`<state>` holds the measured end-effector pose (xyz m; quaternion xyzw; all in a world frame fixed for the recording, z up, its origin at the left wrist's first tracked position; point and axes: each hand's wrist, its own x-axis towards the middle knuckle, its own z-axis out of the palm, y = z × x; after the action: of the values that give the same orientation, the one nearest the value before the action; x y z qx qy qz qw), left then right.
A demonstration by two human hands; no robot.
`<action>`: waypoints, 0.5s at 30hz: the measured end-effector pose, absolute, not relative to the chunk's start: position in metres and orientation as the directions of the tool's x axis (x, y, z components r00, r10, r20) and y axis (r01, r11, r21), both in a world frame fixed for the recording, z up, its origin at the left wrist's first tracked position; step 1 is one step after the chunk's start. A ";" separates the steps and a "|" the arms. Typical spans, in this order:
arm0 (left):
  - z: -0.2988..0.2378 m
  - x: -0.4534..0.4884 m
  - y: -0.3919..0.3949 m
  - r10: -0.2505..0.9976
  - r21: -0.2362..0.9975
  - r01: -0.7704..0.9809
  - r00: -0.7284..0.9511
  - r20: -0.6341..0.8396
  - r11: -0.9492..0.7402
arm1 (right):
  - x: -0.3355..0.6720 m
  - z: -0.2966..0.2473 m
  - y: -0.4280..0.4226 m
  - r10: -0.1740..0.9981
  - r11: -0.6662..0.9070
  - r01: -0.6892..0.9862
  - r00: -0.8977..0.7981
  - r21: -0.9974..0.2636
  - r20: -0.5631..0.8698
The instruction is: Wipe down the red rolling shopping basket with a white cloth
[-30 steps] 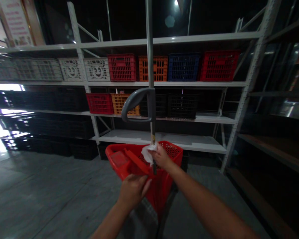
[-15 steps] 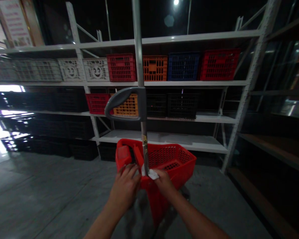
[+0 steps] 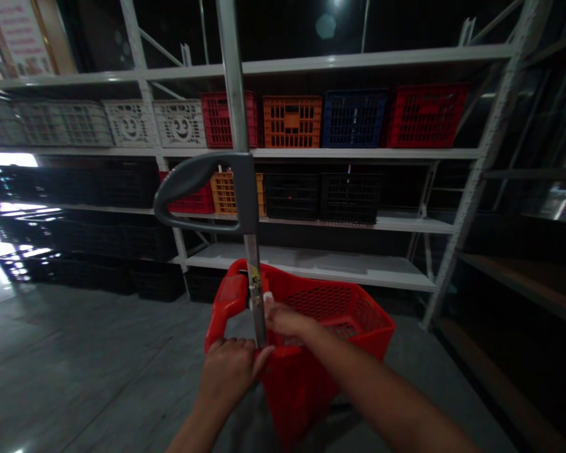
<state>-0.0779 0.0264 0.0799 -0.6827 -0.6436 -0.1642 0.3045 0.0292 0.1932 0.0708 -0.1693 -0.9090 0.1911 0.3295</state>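
A red plastic shopping basket with slotted walls stands on the floor in front of me. A metal pole rises at its near left end and carries a grey loop handle. My left hand is closed over the basket's near rim, its thumb beside the foot of the pole. My right hand reaches over the basket just right of the pole, fingers closed on a white cloth. Only a small piece of the cloth shows; the hand hides the rest.
A white metal rack spans the view behind the basket. It holds white crates, an orange crate, a blue crate, a red crate and black crates. Dark shelving stands at right.
My right hand has moved with the cloth from the pole's foot further up and inward. My left hand has shifted down and left onto the near rim. The pole appears further left.
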 end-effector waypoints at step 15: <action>0.071 -0.114 0.013 0.667 -0.245 0.964 0.251 0.702 -0.106 | -0.009 0.066 0.222 0.448 0.858 0.236 -0.778 -0.456 0.440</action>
<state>-0.1138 0.0132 0.0713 -0.7117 -0.5728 -0.2152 0.3451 -0.0091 0.2221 0.0661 -0.1855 -0.9232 0.1915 0.2769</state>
